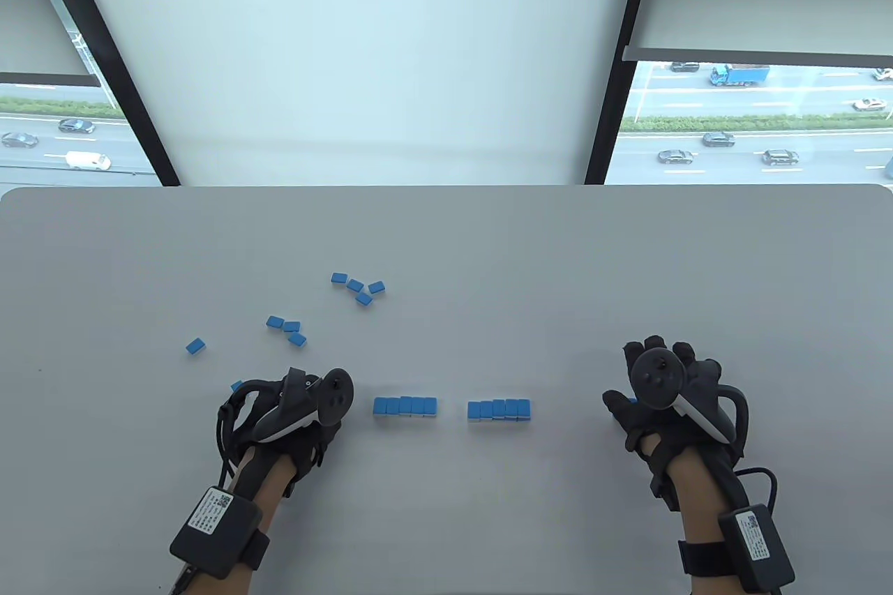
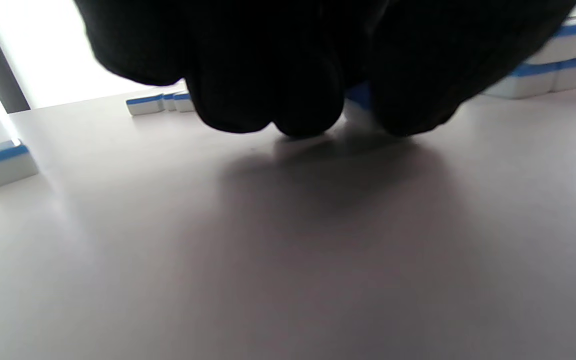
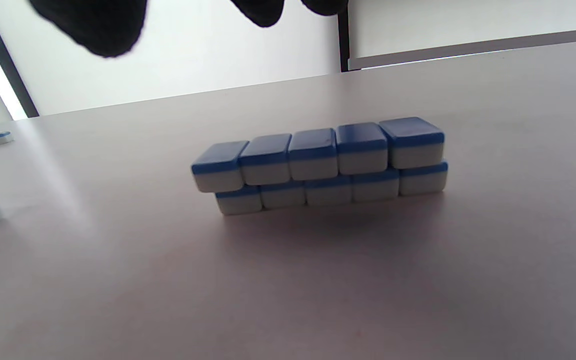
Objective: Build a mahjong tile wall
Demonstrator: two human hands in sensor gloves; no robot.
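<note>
Blue-backed tiles sit in two short stacked runs near me on the worktop (image 1: 446, 239): a left run (image 1: 405, 406) and a right run (image 1: 499, 409), well apart, each two layers high as the right wrist view shows. I judge I'm mid-build, gathering more tiles to lengthen the wall. My left hand (image 1: 296, 413) is down on the worktop just left of the left run, fingers (image 2: 288, 100) curled and, going by the left wrist view, pinching a tile (image 2: 360, 97) of which only a blue sliver shows. My right hand (image 1: 663, 393) rests well right of the right run; a speck of blue peeks out at its thumb, but I cannot tell whether those fingers hold anything or how they lie, since the tracker covers them. Loose tiles lie farther off to the left: a far cluster (image 1: 358, 287), a nearer trio (image 1: 287, 330) and a single (image 1: 197, 345). Next, I'd carry the pinched tile to the left run's end and set it square. Another tile is half hidden beside my left wrist.
</note>
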